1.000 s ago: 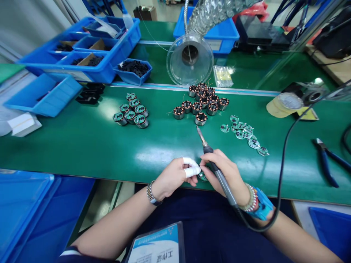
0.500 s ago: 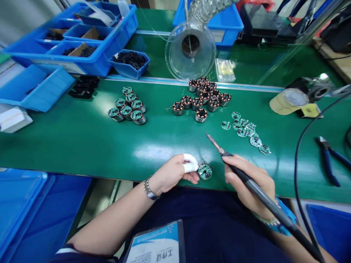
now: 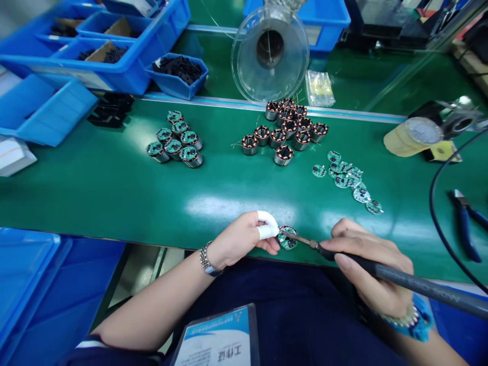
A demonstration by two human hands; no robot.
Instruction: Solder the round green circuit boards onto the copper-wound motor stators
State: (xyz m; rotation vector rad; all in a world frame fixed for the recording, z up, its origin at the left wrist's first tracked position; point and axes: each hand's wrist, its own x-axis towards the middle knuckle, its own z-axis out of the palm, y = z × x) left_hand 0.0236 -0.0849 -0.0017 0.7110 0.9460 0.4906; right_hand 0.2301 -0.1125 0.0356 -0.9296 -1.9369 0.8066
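Note:
My left hand (image 3: pixel 251 234), with white finger cots on thumb and forefinger, pinches a motor stator with a green circuit board (image 3: pixel 288 241) on top, near the table's front edge. My right hand (image 3: pixel 375 259) is wrapped round a soldering iron (image 3: pixel 343 256). The iron's tip lies over the upper left part of that board, close to my left fingertips; whether it touches I cannot tell. Beyond stand several bare copper-wound stators (image 3: pixel 284 155). Loose round circuit boards (image 3: pixel 348 175) lie in a heap to the right. At the left, several stators with boards on top (image 3: pixel 174 148) stand grouped.
A clear fume extractor hood (image 3: pixel 270 53) stands behind the stators. Blue bins of black parts (image 3: pixel 177 76) line the back left. At the right are a yellowish jar (image 3: pixel 412 136), cutting pliers (image 3: pixel 465 223) and the iron's black cable (image 3: pixel 434 213).
The soldering iron has swung down from above the table onto the board at my left fingers. My right hand has moved right and lower. My left hand stays nearly in place.

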